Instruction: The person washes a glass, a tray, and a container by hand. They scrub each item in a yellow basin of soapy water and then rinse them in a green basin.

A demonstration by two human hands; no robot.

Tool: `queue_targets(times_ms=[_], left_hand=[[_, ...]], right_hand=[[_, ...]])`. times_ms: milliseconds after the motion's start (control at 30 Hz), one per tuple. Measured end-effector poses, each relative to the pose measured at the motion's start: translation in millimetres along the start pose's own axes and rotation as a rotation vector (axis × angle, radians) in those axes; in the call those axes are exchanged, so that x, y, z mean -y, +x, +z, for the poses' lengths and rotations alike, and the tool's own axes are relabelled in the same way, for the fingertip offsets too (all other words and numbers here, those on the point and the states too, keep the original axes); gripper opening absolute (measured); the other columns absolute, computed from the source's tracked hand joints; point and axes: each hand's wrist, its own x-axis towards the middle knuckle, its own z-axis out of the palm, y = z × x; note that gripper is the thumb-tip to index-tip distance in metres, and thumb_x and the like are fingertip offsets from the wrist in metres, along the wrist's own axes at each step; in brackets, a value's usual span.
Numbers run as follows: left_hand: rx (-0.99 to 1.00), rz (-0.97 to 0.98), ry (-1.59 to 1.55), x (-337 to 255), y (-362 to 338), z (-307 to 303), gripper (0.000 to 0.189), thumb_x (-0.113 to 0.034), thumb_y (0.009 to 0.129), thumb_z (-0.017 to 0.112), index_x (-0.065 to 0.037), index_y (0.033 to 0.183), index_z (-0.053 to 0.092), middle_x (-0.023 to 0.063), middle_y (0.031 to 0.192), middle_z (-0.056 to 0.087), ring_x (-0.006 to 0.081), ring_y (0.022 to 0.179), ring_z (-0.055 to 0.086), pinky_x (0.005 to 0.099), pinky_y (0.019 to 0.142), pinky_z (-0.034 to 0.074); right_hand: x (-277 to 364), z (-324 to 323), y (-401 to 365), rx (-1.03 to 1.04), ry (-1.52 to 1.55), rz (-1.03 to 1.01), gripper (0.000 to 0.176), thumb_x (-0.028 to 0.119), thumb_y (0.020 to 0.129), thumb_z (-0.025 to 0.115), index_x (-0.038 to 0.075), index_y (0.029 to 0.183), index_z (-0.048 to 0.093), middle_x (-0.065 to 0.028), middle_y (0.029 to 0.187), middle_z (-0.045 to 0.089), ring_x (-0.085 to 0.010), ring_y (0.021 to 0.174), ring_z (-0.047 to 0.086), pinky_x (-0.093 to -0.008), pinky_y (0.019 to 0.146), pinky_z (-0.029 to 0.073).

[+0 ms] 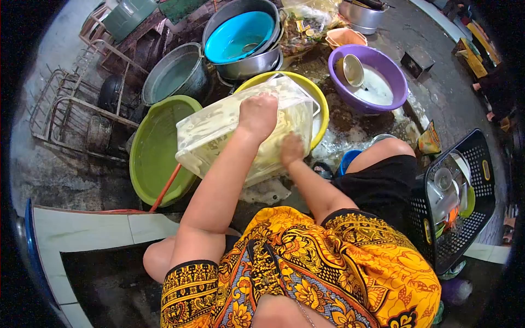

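Observation:
A clear plastic storage box (213,134), cloudy with suds, is tilted over a yellow basin (320,95). My left hand (258,116) is closed on the box's upper edge. Against the side facing me is my right hand (291,148), smeared by motion; its fingers, and anything in them, cannot be made out. Left of the box stands a green basin (158,147) with water in it. A purple basin (371,104) with whitish soapy water stands to the right, a metal pot (350,71) leaning inside it.
Behind are a large metal pot of water (174,74) and stacked basins topped by a blue one (240,38). A metal rack (82,104) stands at left. At right, a black crate (481,164) holds dishes. An orange stick (165,187) leans by the green basin.

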Motion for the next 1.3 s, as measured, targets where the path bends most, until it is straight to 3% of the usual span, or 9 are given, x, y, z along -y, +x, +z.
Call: queue_targets(times_ms=[100,167,233,433,567,867,967,1067,1300], left_hand=[[0.136,0.0,-0.054,-5,3,-12,0.033,-0.006,0.069,0.054,-0.006,0.101,0.061,0.0157,0.081,0.062,0.0315,0.077,0.062,0.0412,0.068,0.049],[0.098,0.042,-0.095,8,0,-8,0.022,-0.005,0.067,0.055,-0.004,0.089,0.06,0.0166,0.079,0.062,0.0327,0.075,0.062,0.0411,0.067,0.05],[0.065,0.084,-0.134,15,-3,-9,0.012,-0.005,0.066,0.055,-0.002,0.078,0.059,0.0176,0.078,0.062,0.0339,0.074,0.063,0.0411,0.066,0.05],[0.08,0.037,-0.064,16,-4,-7,0.015,-0.004,0.067,0.055,-0.005,0.08,0.061,0.0155,0.078,0.063,0.0318,0.075,0.063,0.0414,0.068,0.05],[0.127,-0.011,-0.093,4,-8,-15,0.043,-0.008,0.068,0.056,-0.014,0.11,0.06,0.0135,0.088,0.063,0.0296,0.081,0.062,0.0395,0.073,0.049],[-0.029,0.091,-0.23,-20,-16,-14,0.045,-0.007,0.069,0.055,-0.014,0.112,0.06,0.0121,0.082,0.062,0.0285,0.075,0.062,0.0383,0.067,0.05],[-0.035,0.108,-0.242,-21,-14,-9,0.045,-0.007,0.069,0.055,-0.014,0.113,0.06,0.0126,0.083,0.062,0.0286,0.075,0.062,0.0387,0.067,0.049],[-0.025,0.101,-0.234,-24,-15,-10,0.045,-0.008,0.069,0.055,-0.014,0.113,0.06,0.0129,0.083,0.062,0.0287,0.075,0.062,0.039,0.067,0.049],[-0.014,0.082,-0.194,-28,-16,-11,0.044,-0.008,0.07,0.055,-0.012,0.114,0.059,0.0122,0.084,0.062,0.0276,0.075,0.062,0.0384,0.066,0.049]], right_hand=[[-4,-43,22,0.189,0.105,0.075,0.03,0.026,0.081,0.055,0.002,0.098,0.059,-0.0133,0.099,0.056,-0.0315,0.096,0.052,-0.0396,0.087,0.04],[19,-48,19,0.179,0.225,0.129,0.029,0.022,0.08,0.056,0.0,0.098,0.06,-0.0147,0.105,0.053,-0.0313,0.1,0.05,-0.0392,0.089,0.04],[54,-45,19,0.553,0.262,0.037,0.036,0.017,0.081,0.054,0.001,0.113,0.053,-0.0127,0.114,0.05,-0.0273,0.109,0.046,-0.0377,0.09,0.039],[116,-46,-15,0.49,0.363,-0.274,0.031,0.016,0.079,0.052,-0.001,0.105,0.054,-0.0125,0.104,0.055,-0.0267,0.1,0.052,-0.0364,0.083,0.044],[99,-71,-28,0.39,0.465,-0.548,0.024,0.012,0.079,0.048,0.002,0.101,0.055,-0.0114,0.098,0.057,-0.0272,0.095,0.055,-0.0378,0.076,0.047],[-14,-55,18,0.121,0.3,0.131,0.024,0.014,0.081,0.046,0.004,0.101,0.056,-0.0112,0.107,0.053,-0.0281,0.1,0.049,-0.0403,0.088,0.038],[26,-4,-3,0.164,-0.162,-0.148,0.035,0.016,0.083,0.045,-0.001,0.112,0.052,-0.0152,0.114,0.052,-0.0323,0.109,0.045,-0.0438,0.088,0.037],[91,-9,-19,0.269,0.657,0.034,0.044,0.021,0.085,0.044,-0.002,0.122,0.046,-0.0208,0.124,0.045,-0.0373,0.116,0.04,-0.0445,0.096,0.033],[132,-82,-40,0.049,1.247,-0.299,0.048,0.032,0.083,0.05,0.005,0.123,0.046,-0.0194,0.112,0.055,-0.0368,0.107,0.049,-0.0464,0.091,0.037]])
